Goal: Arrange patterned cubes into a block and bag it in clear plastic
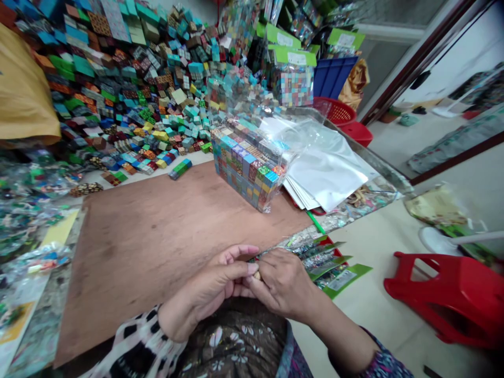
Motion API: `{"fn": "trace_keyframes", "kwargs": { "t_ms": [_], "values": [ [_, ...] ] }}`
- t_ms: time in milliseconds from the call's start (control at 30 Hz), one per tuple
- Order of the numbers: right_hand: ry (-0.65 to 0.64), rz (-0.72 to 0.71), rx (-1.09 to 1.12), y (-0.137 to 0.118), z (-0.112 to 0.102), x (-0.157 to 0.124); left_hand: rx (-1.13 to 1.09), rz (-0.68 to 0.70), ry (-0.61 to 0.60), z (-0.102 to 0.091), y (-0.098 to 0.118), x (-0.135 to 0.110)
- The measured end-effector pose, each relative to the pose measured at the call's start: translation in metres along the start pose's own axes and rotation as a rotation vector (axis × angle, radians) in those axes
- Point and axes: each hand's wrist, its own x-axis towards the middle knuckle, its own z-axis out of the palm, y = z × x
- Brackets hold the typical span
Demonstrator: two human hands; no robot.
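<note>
My left hand (220, 281) and my right hand (285, 283) meet in front of my lap, at the near edge of a brown board (157, 226). Between the fingertips shows a small tan thing (257, 274), mostly hidden, whose kind I cannot make out. The right fingers are curled tightly around it. My left thumb presses close against it, with the left index finger curved above. Farther off on the board stands a clear bag of patterned cube blocks (246, 170), upright with its top loose and open.
A big heap of small coloured blocks (149, 94) covers the back left. White sheets (326, 168) lie right of the bag. Green-topped packets (338, 278) stand in a red basket beside my right hand. A red stool (449, 294) is on the floor at right.
</note>
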Motion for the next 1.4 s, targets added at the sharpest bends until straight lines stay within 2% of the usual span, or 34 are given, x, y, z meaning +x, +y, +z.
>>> {"fn": "trace_keyframes", "kwargs": {
  "t_ms": [500,700,833,1233,1400],
  "values": [
    [0.034,-0.078,0.046,0.0055,0.0087,-0.0043,0.01,-0.036,-0.035,-0.0018,0.0019,-0.002],
    [-0.046,0.029,-0.046,0.0024,0.0076,-0.0051,0.023,0.058,0.015,-0.0046,0.0003,0.0002],
    [-0.041,0.046,-0.099,0.0009,0.0055,-0.0059,0.067,0.093,0.003,-0.005,0.0015,0.0007],
    [0.013,0.034,0.014,0.0051,0.0036,-0.0009,0.023,0.071,-0.049,-0.0094,-0.0011,0.0016],
    [0.062,-0.013,0.082,0.0061,0.0003,0.0018,0.023,0.043,-0.079,-0.0091,0.001,0.0006]
  ]
}}
